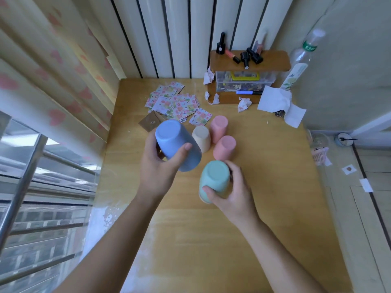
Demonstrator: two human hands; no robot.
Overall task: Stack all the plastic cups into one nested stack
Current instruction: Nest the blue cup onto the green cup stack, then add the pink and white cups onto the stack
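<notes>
Left hand (157,166): wrapped around the blue cup (176,144), thumb across the near side, fingers behind. Cup is inverted, base tilted up toward the camera, and held clear of the worktop (264,197).

Right hand (231,193): gripping the green cup (214,178), thumb on the near lower wall, fingers round the far side. Cup also inverted, base up. A pale rim shows beneath its lower edge; cannot tell whether this is a second cup nested inside. Cannot tell whether the green cup rests on the worktop or is lifted slightly.

Blue and green cups sit near each other but apart, blue to the left and farther from the person.

Just beyond the hands, three more cups stand upside down on the worktop in a tight cluster: cream cup (202,138) next to the blue one, a pink cup (219,127) behind it, and a second pink cup (225,146) just beyond the green cup.

Farther back: scattered printed cards (175,100) at left with a brown envelope (149,121) beside them. At right, a small wooden shelf (249,59) carrying small dark bottles, a clear box (245,81) under it, a blue marker (248,92) in front, crumpled tissues (277,101), and a plastic bottle (300,60) at the far right corner.
</notes>
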